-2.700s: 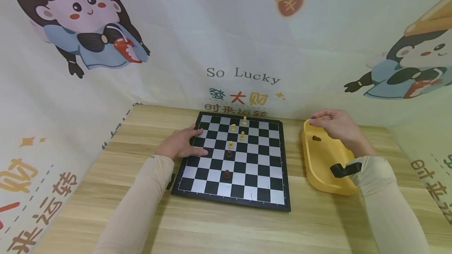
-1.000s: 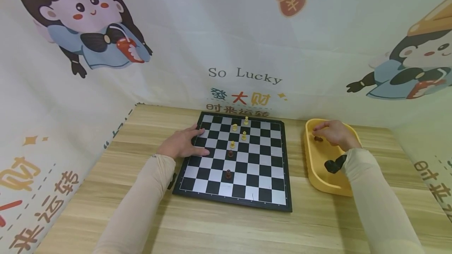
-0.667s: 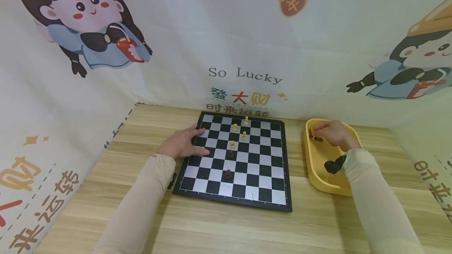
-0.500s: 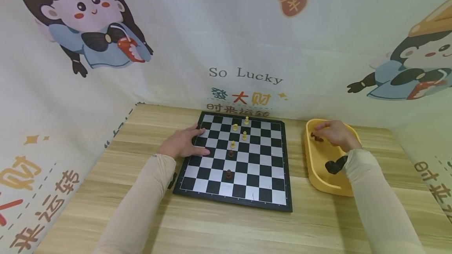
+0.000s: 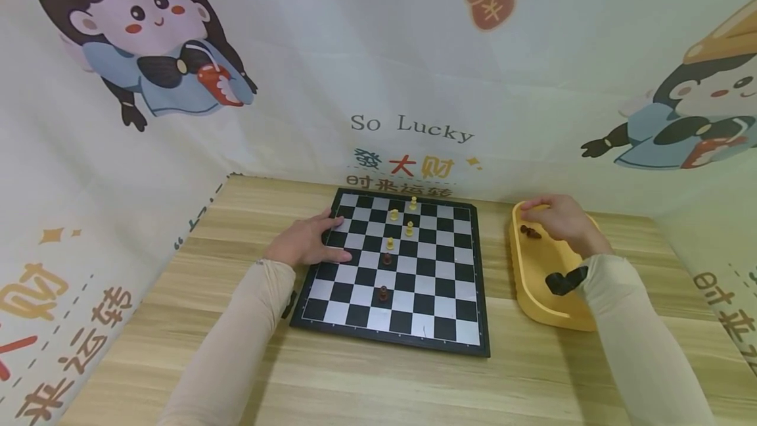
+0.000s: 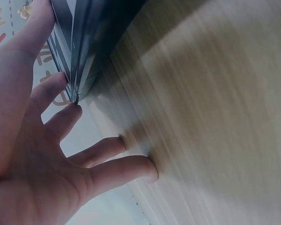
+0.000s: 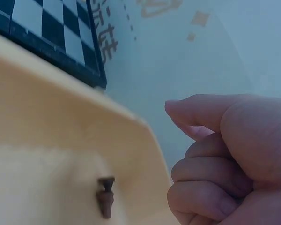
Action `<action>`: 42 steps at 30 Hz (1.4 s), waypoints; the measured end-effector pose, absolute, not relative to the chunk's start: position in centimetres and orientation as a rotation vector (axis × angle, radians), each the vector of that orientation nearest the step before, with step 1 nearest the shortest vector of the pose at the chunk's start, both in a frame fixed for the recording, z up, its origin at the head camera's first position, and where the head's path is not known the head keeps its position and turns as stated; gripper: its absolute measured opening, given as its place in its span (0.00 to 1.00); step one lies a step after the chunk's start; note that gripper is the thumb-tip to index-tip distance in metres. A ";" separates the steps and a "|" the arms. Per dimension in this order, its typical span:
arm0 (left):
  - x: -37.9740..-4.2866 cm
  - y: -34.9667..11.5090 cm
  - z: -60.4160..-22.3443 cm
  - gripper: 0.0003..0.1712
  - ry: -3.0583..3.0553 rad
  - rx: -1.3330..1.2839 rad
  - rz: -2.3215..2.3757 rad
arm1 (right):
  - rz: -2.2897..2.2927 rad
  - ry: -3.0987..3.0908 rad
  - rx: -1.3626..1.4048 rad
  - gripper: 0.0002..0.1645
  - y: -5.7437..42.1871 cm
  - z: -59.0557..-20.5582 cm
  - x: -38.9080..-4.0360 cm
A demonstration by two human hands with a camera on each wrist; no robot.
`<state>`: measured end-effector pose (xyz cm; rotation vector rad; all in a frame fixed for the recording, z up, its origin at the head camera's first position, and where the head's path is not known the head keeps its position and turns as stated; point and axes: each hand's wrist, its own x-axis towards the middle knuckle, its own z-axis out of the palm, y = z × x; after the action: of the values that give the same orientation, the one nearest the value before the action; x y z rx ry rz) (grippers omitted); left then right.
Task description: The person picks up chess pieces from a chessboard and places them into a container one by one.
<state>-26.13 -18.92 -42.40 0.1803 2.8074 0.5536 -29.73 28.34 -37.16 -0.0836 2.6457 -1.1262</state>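
Observation:
My left hand (image 5: 303,240) rests at the left edge of the chessboard (image 5: 387,331), thumb and index finger over the top. In the left wrist view the other fingers (image 6: 126,171) spread straight past the edge, two reaching the tabletop. My right hand (image 5: 562,219) hovers over the far end of the yellow tray (image 5: 516,275). In the right wrist view its lower fingers (image 7: 201,173) are curled in, thumb out along the index finger, nothing visible between them. Below it, dark brown chess pieces (image 5: 530,232) lie together in the tray.
Several pale yellow chess pieces (image 5: 410,228) stand on the far half of the board. Two dark brown pieces stand nearer, one dark piece (image 5: 387,259) mid-board and another dark piece (image 5: 383,293) closer to me. A printed cloth (image 5: 378,71) hangs behind the wooden table (image 5: 367,386).
My right hand went down into the tray and let go of a dark chess piece beside the one lying there. It has since lifted toward the far rim. My left hand stays put.

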 end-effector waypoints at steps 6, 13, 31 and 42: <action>-26.0 -19.0 -42.5 0.54 2.810 0.179 0.558 | -1.107 2.681 -0.107 0.27 26.6 -36.7 -29.2; -26.2 -19.1 -42.5 0.55 2.815 0.183 0.550 | -1.120 2.680 -0.168 0.25 24.4 -36.3 -28.4; -26.1 -19.4 -42.3 0.55 2.805 0.160 0.556 | -1.217 2.567 -0.379 0.20 18.2 -37.7 -26.2; -26.2 -19.1 -42.5 0.55 2.817 0.172 0.532 | -1.186 2.528 -0.507 0.16 15.4 -39.0 -25.3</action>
<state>-26.19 -19.05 -42.54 0.1716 2.8171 0.5321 -25.26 15.45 -39.03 -0.5073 2.5284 -1.1857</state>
